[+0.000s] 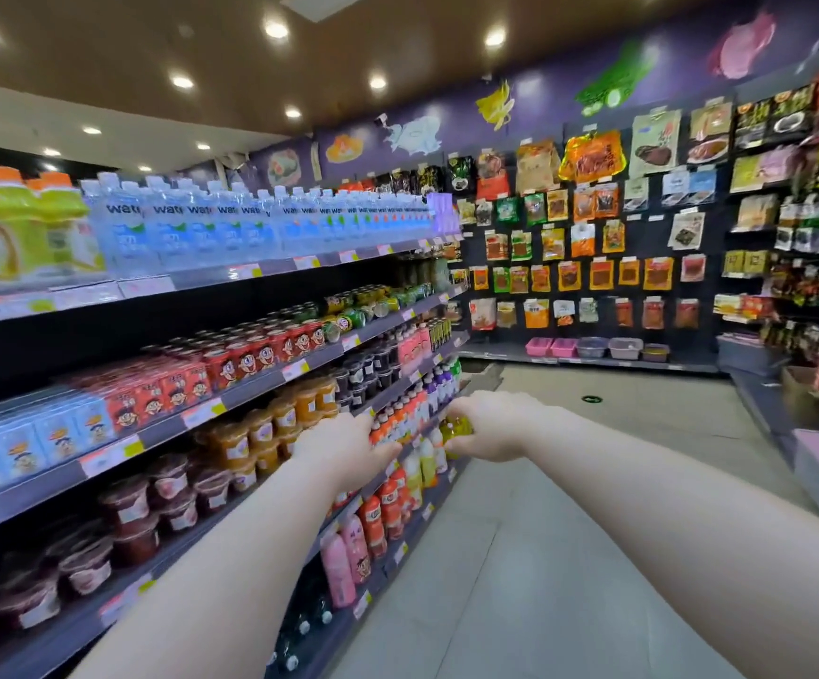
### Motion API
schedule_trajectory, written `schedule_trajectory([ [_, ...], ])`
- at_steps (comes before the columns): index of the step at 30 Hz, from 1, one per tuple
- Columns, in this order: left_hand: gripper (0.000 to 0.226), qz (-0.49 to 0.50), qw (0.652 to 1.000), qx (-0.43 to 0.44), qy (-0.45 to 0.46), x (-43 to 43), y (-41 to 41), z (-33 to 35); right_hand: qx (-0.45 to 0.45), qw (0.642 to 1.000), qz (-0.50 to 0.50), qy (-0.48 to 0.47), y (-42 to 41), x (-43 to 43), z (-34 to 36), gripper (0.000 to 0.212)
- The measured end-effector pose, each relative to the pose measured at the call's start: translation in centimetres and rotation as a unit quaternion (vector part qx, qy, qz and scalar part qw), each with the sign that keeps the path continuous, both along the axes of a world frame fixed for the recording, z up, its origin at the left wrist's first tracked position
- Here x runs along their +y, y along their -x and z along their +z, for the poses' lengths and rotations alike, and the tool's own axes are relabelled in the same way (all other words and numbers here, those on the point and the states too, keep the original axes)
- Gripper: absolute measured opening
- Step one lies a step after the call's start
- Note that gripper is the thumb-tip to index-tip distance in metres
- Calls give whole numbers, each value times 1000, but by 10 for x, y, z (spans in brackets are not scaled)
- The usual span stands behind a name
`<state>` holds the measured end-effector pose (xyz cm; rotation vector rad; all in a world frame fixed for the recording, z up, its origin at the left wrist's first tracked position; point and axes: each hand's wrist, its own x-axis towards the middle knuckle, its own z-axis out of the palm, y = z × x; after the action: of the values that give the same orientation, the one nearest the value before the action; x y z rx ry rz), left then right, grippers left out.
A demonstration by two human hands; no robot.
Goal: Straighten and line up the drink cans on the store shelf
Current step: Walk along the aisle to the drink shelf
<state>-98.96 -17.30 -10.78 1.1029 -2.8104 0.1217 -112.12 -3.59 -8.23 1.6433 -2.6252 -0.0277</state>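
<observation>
1. Right hand [490, 426] curls round a small yellow-green drink [460, 428], held in the aisle just beside the bottles.
2. Left hand [343, 448] lies fairly flat, fingers against a row of bottles [400, 421].
3. Cans [363, 306] stand on a higher shelf [324, 356], well above both hands.
4. Risk: a left-hand shove could topple the tight bottle row.
5. Count: two hands, one held drink; cans too blurred to count.

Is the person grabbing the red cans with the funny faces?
No, the red cans sit untouched on a higher shelf, while the right hand grips a yellow bottle lower down.
</observation>
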Motion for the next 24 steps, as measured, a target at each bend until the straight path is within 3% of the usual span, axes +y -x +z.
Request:
schedule_trajectory([
  [10,65,48,999,24,-9,-19,167,0,22,998,57,-17,182,-30,4,58],
  [24,63,98,995,4,-8,-121,308,-5,29,993,112,-8,333,-139,-7,55],
])
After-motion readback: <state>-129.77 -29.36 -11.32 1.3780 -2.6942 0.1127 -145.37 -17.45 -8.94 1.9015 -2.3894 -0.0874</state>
